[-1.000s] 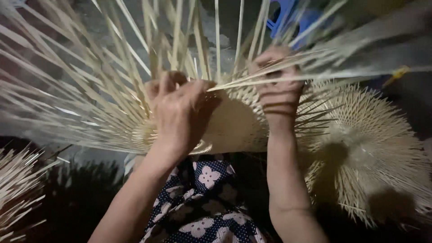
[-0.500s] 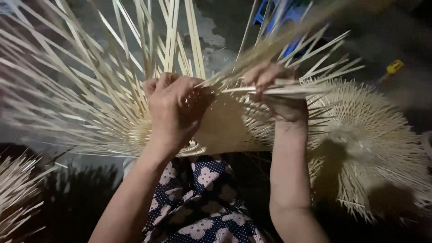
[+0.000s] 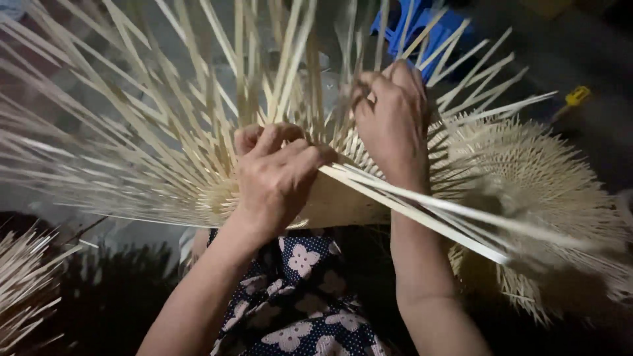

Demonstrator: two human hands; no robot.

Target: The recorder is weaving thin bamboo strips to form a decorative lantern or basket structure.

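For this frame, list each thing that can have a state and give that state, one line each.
Left hand: closed on pale strips at the woven base.
Right hand: pinching upright strips.
Half-woven basket: unfinished, loose strips fanning out.
Second woven piece: lying at the right, untouched.
Blue stool: standing behind, partly hidden.

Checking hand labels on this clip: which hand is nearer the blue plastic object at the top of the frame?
Right. The right hand works the bamboo strips just below the blue plastic object; the left hand sits lower and farther left, on the woven piece.
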